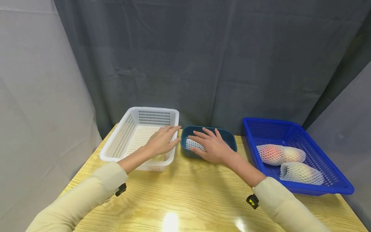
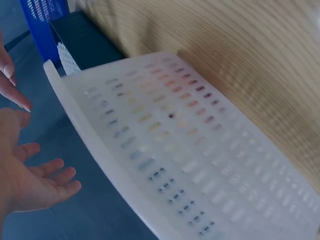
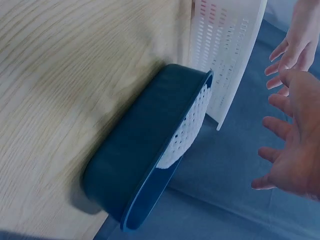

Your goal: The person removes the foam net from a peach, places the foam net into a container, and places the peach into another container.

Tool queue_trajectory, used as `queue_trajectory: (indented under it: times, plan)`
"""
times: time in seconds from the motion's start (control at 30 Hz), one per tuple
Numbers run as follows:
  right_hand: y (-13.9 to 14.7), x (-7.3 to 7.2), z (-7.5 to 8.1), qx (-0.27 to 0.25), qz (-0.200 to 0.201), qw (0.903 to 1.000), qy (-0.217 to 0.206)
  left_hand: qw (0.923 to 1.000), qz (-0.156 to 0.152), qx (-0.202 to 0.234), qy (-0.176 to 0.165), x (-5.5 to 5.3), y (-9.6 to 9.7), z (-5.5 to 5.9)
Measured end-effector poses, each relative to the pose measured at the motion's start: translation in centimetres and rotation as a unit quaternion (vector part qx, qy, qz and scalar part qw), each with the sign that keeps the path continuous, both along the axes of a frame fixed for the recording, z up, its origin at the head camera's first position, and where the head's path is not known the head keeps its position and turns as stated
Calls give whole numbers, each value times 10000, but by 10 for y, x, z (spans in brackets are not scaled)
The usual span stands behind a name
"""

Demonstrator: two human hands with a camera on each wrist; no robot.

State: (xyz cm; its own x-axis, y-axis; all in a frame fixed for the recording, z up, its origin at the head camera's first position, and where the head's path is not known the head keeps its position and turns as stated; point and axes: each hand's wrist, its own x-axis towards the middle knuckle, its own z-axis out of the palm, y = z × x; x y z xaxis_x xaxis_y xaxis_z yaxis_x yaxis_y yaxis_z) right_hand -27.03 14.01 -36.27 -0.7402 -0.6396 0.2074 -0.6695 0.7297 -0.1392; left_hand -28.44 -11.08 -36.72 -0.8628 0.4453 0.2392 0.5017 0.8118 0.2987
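Observation:
My left hand [image 1: 163, 140] hovers over the right edge of the white slotted basket [image 1: 142, 133], fingers spread and holding nothing. Below that hand, a pale yellow thing [image 1: 158, 158] shows partly in the basket's front corner; red and yellow patches [image 2: 187, 92] show through the slots in the left wrist view. Above the small dark teal bin [image 3: 130, 135], my right hand [image 1: 214, 149] is spread with nothing in it. A white foam net [image 3: 187, 130] lies inside this bin, partly hidden by the right hand in the head view.
A blue slotted basket [image 1: 261, 133] stands on the right of the wooden table [image 1: 185, 193]. It holds a reddish fruit [image 1: 271, 154] and pale ones [image 1: 302, 174] in white foam nets. A dark grey curtain [image 1: 188, 64] hangs behind the table.

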Motion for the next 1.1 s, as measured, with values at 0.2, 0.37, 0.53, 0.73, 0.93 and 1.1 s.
queue_trajectory:
  times: [0.2,0.37,0.53,0.73,0.93,1.1]
  plan:
    - [13,1,2,118,-155,9998,3,9994,-275,-188,-32,4,16,2]
    - [22,0,3,240,-244,9994,-28,9987,-457,-181,-126,11,27,3]
    - [37,-2,3,272,-332,9991,-1,9977,-652,-183,-51,17,39,6]
    - [56,-2,1,274,-505,9983,-61,9965,-762,-338,-62,21,49,7]
    - [75,-1,-3,300,-748,9966,-146,9961,-723,-493,-109,21,58,4]
    - [89,1,-8,239,-838,9962,-97,9945,-797,-636,-234,22,68,-1]
